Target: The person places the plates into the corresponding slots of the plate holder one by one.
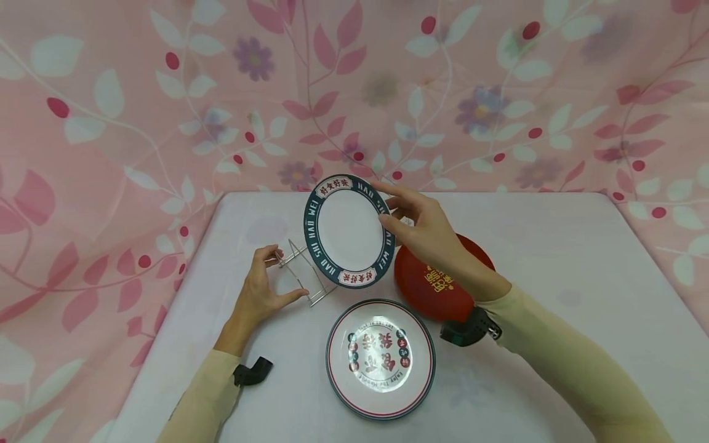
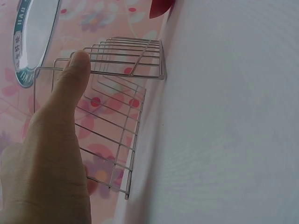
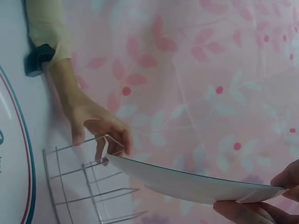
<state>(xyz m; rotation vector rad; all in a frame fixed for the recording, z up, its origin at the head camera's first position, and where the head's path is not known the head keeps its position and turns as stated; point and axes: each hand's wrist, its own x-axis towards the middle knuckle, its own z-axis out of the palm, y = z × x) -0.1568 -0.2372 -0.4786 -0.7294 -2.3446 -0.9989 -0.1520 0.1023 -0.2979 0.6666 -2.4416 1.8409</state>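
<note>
My left hand (image 1: 256, 289) grips the near end of a wire dish rack (image 2: 119, 74), thumb on one side and fingers round the other. The rack stands on the table at the left. In my right hand (image 1: 423, 231) a white plate (image 1: 350, 231) with a dark green lettered rim is pinched at its right edge. It is tilted up above the rack, its lower left edge overlapping the wires in the head view. From the right wrist view the plate (image 3: 196, 182) shows edge-on, its tip close to the rack wires.
A white plate (image 1: 382, 394) with red and green rim lines lies on the table nearest me. Behind my right forearm is a red round plate (image 1: 421, 289) with yellow characters. Pink floral cloth (image 1: 354, 92) hangs behind the white table (image 1: 554, 277).
</note>
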